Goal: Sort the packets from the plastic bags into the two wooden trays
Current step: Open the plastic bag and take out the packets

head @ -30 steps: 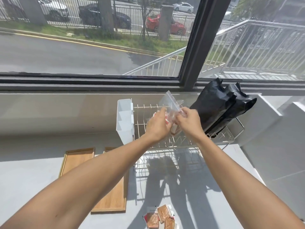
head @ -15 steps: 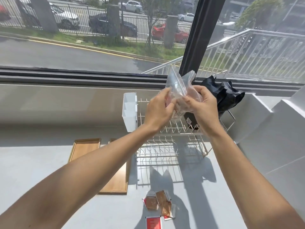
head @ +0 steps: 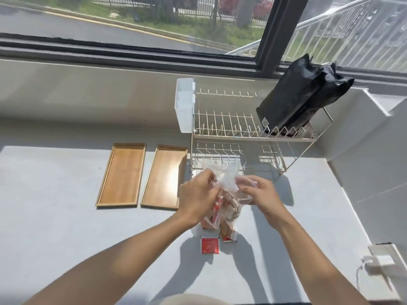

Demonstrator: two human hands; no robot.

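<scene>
Right now, the pale grey counter (head: 66, 227) has lots of bare room on its left side and at the front. A grey wall (head: 363, 172) shuts in its right edge, and a low ledge under the window runs along the back.

Two flat wooden trays lie side by side, close but not touching: the left wooden tray (head: 121, 175) and the right wooden tray (head: 164, 177). Neither has any packets in it. Just right of them stands one white wire dish rack (head: 231, 128) with a white plastic cup holder (head: 184, 104) on its left end. Two black bags (head: 301, 100) lean in the rack's top shelf.

Both hands hold one clear plastic bag (head: 226, 188) above the counter, in front of the rack. The left hand (head: 198, 199) has its fingers curled and pinches the bag's left side. The right hand (head: 259, 194) pinches the right side the same way. Red and brown packets show through the bag, too mixed up to count.

Under the bag, one red square packet (head: 209, 245) lies flat on the counter. A brown packet (head: 228, 235) lies just beside it, partly hidden.
</scene>
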